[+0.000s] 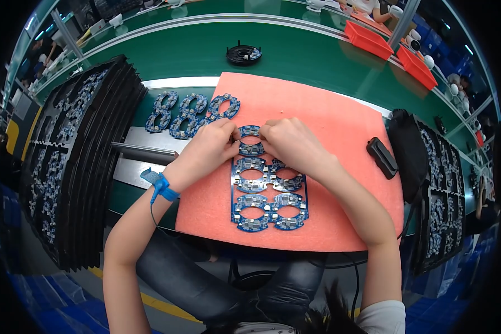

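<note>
A panel of blue ring-shaped circuit boards lies on a pink foam mat. The fingers of my left hand are closed on the left edge of its top ring. On the opposite edge of that ring, my right hand pinches with bent fingers. The fingertips partly hide the ring's sides. Beyond my left hand lie several separated boards, the rightmost overlapping the mat's corner. A blue wrist strap with a cord is around my left wrist.
Tall stacks of black trays holding boards stand at left and right. A small black case sits on the mat's right side. A black round part rests on the green belt. Red bins line the far right; people work beyond.
</note>
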Action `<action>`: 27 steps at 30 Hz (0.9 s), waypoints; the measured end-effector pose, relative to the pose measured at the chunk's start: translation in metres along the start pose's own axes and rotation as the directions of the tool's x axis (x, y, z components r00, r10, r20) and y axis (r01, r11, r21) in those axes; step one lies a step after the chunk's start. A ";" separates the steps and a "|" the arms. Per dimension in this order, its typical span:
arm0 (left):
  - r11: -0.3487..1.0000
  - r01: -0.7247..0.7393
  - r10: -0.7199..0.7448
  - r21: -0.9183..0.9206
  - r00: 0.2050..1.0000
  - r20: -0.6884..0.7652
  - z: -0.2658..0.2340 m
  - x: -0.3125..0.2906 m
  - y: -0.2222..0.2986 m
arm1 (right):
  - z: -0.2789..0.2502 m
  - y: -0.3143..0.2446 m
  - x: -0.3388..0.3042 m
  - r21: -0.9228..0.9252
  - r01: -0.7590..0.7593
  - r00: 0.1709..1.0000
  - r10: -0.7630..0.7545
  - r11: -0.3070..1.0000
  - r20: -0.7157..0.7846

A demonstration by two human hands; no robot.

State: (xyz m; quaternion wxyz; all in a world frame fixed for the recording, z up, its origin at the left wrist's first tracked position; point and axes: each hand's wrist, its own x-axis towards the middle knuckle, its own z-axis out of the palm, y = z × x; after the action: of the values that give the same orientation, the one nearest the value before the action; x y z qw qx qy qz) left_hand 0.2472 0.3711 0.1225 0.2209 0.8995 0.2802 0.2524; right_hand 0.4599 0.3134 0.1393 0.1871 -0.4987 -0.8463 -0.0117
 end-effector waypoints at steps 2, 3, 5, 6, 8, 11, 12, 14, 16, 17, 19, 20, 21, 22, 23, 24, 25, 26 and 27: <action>1.000 0.015 -0.015 -0.020 1.000 0.009 0.000 0.001 0.001 | 0.001 0.001 -0.001 0.012 -0.010 1.000 0.010 1.000 0.000; 0.999 0.026 -0.025 -0.033 1.000 0.010 0.000 0.001 0.001 | 0.003 0.003 -0.002 0.006 -0.002 1.000 0.002 1.000 -0.018; 0.998 0.037 -0.037 -0.041 0.999 0.010 0.000 0.001 0.001 | 0.006 0.003 -0.002 0.001 0.009 0.999 -0.009 1.000 -0.039; 0.999 0.025 -0.024 -0.029 1.000 0.015 0.000 0.001 -0.001 | 0.007 0.001 -0.002 -0.018 -0.012 0.999 0.012 1.000 -0.042; 1.000 0.011 -0.011 -0.014 1.000 0.019 0.000 0.000 -0.002 | 0.007 -0.001 -0.001 -0.037 -0.032 0.998 0.030 0.999 -0.048; 1.000 -0.024 0.024 0.009 1.000 -0.002 -0.003 0.001 0.000 | 0.004 -0.002 0.000 -0.037 -0.055 0.998 0.055 0.998 0.009; 0.995 0.042 -0.043 -0.087 0.999 0.000 -0.005 0.003 0.002 | 0.003 0.001 0.000 0.017 -0.054 0.999 0.054 0.998 0.001; 0.978 0.108 -0.108 -0.180 0.994 0.007 -0.009 0.003 0.006 | 0.001 0.004 0.001 0.072 -0.050 0.999 0.051 0.996 -0.008; 0.993 0.040 -0.038 -0.108 0.999 0.021 -0.014 0.000 0.009 | -0.001 0.005 0.002 0.194 -0.047 0.997 0.059 0.980 -0.055; 0.993 0.040 -0.038 -0.110 0.999 0.023 -0.017 -0.002 0.013 | 0.000 0.006 0.001 0.193 -0.050 0.997 0.061 0.980 -0.053; 0.996 -0.025 0.012 0.086 0.989 0.148 -0.030 -0.004 0.026 | -0.001 0.007 -0.003 0.104 0.043 0.990 -0.029 0.994 -0.135; 0.995 -0.023 0.008 0.094 0.989 0.148 -0.042 -0.010 0.034 | -0.007 0.003 -0.003 0.108 0.048 0.989 -0.033 0.993 -0.141; 0.993 0.035 -0.059 0.110 0.972 0.229 -0.047 -0.013 0.038 | -0.014 0.004 -0.006 0.102 0.046 0.995 -0.036 0.994 -0.097; 0.988 0.089 -0.125 0.129 0.943 0.307 -0.047 -0.016 0.039 | -0.022 0.004 -0.009 0.096 0.043 0.998 -0.038 0.994 -0.051; 0.986 0.099 -0.137 0.138 0.943 0.303 -0.050 -0.022 0.045 | -0.034 -0.001 -0.009 0.104 0.053 0.997 -0.048 0.993 -0.054; 0.992 0.052 -0.080 0.111 0.964 0.255 -0.049 -0.027 0.047 | -0.045 -0.005 -0.011 0.095 0.029 0.994 -0.038 0.995 0.101; 0.996 0.005 -0.022 0.087 0.979 0.204 -0.047 -0.031 0.049 | -0.049 -0.009 -0.013 0.081 0.007 0.967 -0.027 0.997 0.253; 0.997 0.006 -0.023 0.082 0.979 0.204 -0.042 -0.031 0.051 | -0.048 -0.012 -0.017 0.081 0.006 0.966 -0.026 0.997 0.257; 0.996 -0.039 0.020 0.086 0.979 0.205 -0.036 -0.030 0.053 | -0.046 -0.018 -0.021 0.034 0.007 0.957 -0.017 0.999 0.288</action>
State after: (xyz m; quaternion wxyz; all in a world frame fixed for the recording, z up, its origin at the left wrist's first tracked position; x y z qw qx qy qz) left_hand 0.2262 0.3221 0.1689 0.2042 0.9336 0.2537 0.1494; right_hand 0.4677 0.2777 0.1780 0.0697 -0.4869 -0.8675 0.0738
